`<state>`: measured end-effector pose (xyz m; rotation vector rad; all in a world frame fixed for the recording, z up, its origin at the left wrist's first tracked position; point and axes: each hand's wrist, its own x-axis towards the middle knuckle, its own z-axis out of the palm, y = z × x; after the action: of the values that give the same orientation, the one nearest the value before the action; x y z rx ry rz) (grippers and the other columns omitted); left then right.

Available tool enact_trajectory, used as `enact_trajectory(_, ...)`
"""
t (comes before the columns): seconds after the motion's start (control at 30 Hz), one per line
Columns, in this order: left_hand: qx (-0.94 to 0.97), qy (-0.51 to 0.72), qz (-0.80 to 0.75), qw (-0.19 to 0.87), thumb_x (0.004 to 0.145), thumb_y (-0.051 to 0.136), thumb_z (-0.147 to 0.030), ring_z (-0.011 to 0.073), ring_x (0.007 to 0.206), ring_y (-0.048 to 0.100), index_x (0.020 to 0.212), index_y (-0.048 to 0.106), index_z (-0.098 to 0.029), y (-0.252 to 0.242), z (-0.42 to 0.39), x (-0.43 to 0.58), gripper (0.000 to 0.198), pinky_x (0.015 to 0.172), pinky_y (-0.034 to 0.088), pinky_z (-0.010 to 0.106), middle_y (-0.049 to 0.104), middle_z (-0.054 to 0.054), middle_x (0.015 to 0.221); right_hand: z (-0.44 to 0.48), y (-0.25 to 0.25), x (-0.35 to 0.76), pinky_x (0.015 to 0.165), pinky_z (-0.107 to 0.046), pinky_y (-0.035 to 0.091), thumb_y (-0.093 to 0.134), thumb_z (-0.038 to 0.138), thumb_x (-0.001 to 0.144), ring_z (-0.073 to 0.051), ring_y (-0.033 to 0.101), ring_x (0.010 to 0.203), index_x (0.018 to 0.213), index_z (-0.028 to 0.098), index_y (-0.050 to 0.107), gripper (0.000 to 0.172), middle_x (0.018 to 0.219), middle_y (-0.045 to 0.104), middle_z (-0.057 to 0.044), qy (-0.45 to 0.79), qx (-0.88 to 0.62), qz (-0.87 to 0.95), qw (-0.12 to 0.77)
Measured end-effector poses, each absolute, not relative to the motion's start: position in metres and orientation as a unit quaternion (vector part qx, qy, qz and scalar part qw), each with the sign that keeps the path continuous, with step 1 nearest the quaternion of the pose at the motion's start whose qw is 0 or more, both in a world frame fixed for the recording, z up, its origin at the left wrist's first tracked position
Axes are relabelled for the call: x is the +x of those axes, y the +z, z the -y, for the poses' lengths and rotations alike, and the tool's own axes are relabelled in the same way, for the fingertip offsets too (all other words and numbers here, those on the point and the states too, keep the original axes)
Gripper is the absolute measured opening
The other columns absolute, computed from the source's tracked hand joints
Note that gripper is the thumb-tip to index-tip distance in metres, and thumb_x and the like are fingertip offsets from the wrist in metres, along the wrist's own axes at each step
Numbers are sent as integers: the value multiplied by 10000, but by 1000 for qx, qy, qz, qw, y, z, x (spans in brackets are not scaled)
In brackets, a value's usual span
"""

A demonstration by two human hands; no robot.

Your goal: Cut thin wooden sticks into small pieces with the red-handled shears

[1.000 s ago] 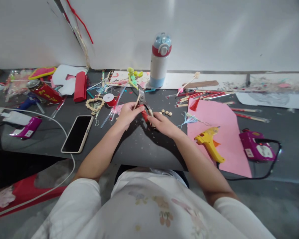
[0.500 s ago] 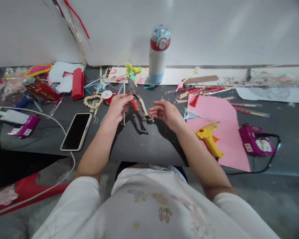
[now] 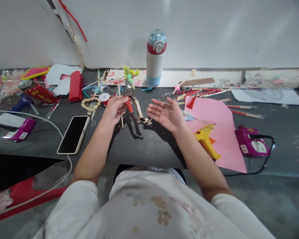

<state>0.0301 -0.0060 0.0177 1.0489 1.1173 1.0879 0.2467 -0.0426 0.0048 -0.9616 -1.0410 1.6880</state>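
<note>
My left hand (image 3: 114, 109) is closed around a thin wooden stick (image 3: 121, 114) and the red handle of a pair of cutting pliers (image 3: 132, 105), holding both a little above the dark table (image 3: 139, 146). The pliers' handles are spread apart, jaws pointing away from me. My right hand (image 3: 167, 114) hovers just to the right of the pliers, palm up, fingers stretched out, holding nothing. Small wooden bits (image 3: 147, 121) lie on the table between my hands.
A phone (image 3: 73, 133) on a white cable lies at the left. A yellow glue gun (image 3: 206, 141) rests on pink paper (image 3: 214, 132), with a magenta device (image 3: 250, 145) beyond. A water bottle (image 3: 154, 58) stands by the wall. Sticks, ribbon spool (image 3: 104, 97) and a red can (image 3: 35, 91) clutter the back.
My right hand let go of the pliers, moved right and turned palm up with fingers spread. My left hand now holds the pliers and the stick alone, lifted slightly.
</note>
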Motion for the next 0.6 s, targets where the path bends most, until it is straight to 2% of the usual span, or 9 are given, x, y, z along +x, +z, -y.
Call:
enact_trajectory(0.2, 469, 453, -472, 593, 594, 705, -296, -2, 344, 230, 647, 591, -150, 15, 8, 34, 193, 372, 91, 199, 558, -31, 550, 42, -2, 243, 831, -354, 532, 423, 510, 849, -171, 633, 949, 949, 206, 533, 339, 1008, 660, -79, 683, -388, 400, 472)
enact_trajectory(0.37, 489, 413, -458, 617, 597, 718, -303, -7, 343, 236, 648, 591, -138, 16, 12, 36, 214, 378, 89, 196, 575, -12, 556, 38, -16, 238, 729, -309, 531, 561, 392, 778, -124, 612, 738, 756, 186, 518, 212, 802, 631, -31, 551, -478, 486, 481)
enact_trajectory(0.47, 504, 379, -462, 624, 595, 726, -311, 0, 351, 260, 655, 586, -140, 18, 16, 37, 228, 381, 84, 196, 588, -1, 573, 35, -24, 238, 720, -300, 521, 631, 286, 696, -127, 600, 729, 799, 189, 539, 169, 776, 613, -11, 501, -503, 524, 471)
enact_trajectory(0.6, 538, 340, -460, 619, 597, 730, -319, 5, 368, 286, 642, 586, -137, 19, 21, 40, 237, 381, 97, 191, 576, -2, 572, 32, -24, 240, 648, -273, 506, 602, 356, 727, -128, 592, 717, 964, 196, 553, 289, 808, 595, -11, 503, -498, 514, 484)
